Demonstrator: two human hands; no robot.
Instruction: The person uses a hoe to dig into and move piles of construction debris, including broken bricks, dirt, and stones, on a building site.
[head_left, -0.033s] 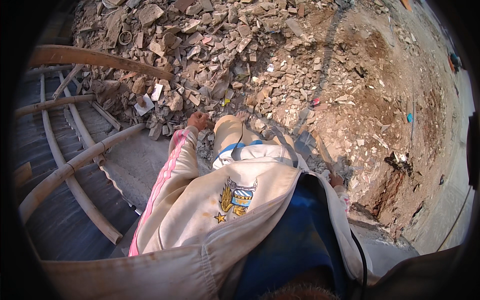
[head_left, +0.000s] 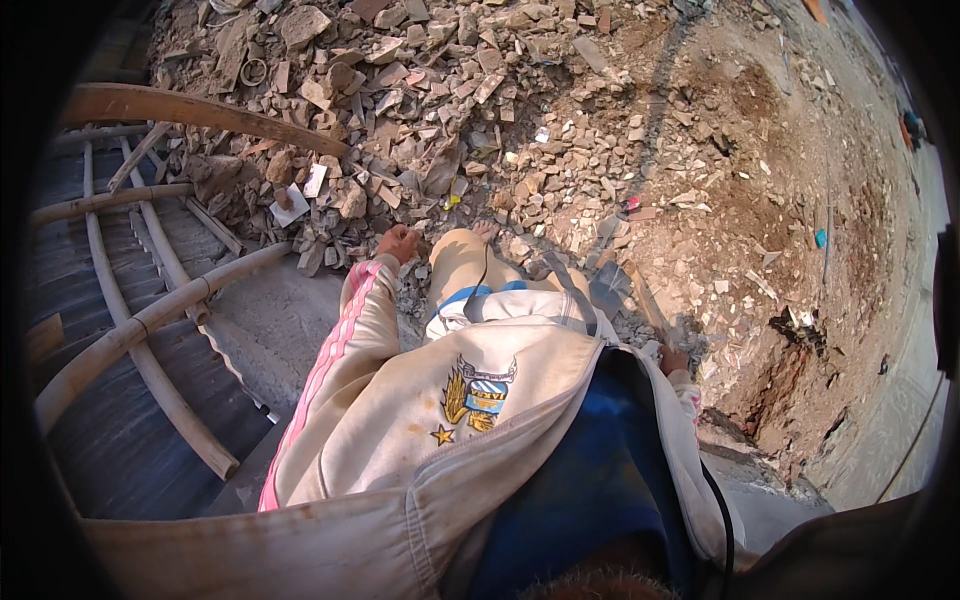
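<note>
1. A brown wooden stick [head_left: 645, 298] lies on the right side of the legs, slanting from far to near over the broken stones.
2. The right hand [head_left: 674, 361] is at the near end of the stick. It is small and partly hidden, so I cannot tell if its fingers are wrapped around the wood.
3. A flat grey piece [head_left: 608, 290] sits just to the left of the stick. I cannot tell if the two are joined.
4. The left hand [head_left: 399, 243] is well apart from the right one, on the other side of the legs. Its fingers are curled in. I cannot tell if anything is inside them.
5. The person's bent knee [head_left: 456, 250] is just to the right of the left hand, and a bare foot [head_left: 485, 232] pokes out past it.
6. The person wears a white jacket [head_left: 370, 425] with pink stripes down the sleeve, open over a blue shirt [head_left: 590, 470].
7. Lots of broken stones [head_left: 410, 100] make a big messy heap on the far side. A white card [head_left: 290, 208] and a yellow scrap [head_left: 455, 192] lie among them.
8. On the left, round poles [head_left: 155, 320] cross over dark wavy sheets [head_left: 75, 360]. A long wooden board [head_left: 205, 115] lies farther back.
9. On the right is bare brown dirt [head_left: 745, 215] with a small blue scrap [head_left: 821, 238].
</note>
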